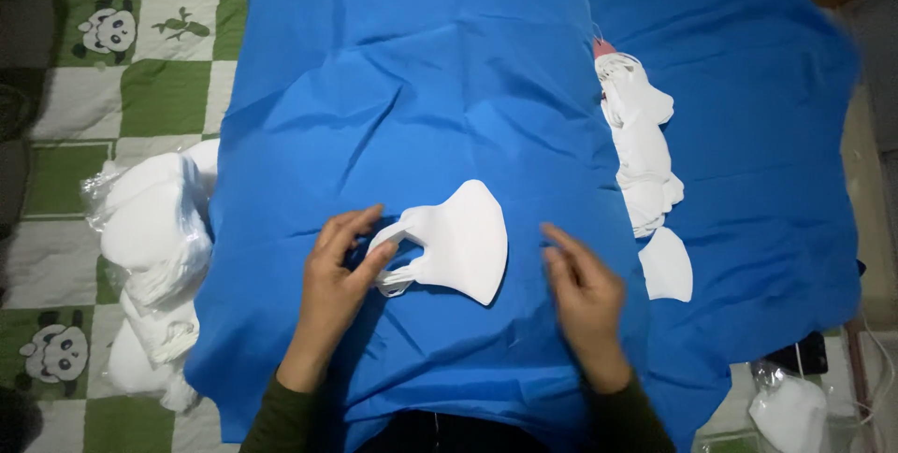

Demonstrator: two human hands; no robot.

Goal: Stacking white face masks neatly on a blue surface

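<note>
Your left hand (339, 271) pinches the ear-loop end of the white mask (456, 241), thumb and fingers clenched on it; the mask lies flat on the blue cloth (421, 88), near its front edge, centre. Long axis runs left-right w/ the pointed nose end toward your right hand (582, 299), so the left is on it and the right just beside, apart, fingers loose, grasping nothing. Right hand blurred. Loop partly hidden under left fingers. Mask stack (644, 149) along the cloth's right edge; bagged masks (150, 229) off its left edge, count unclear.
</note>
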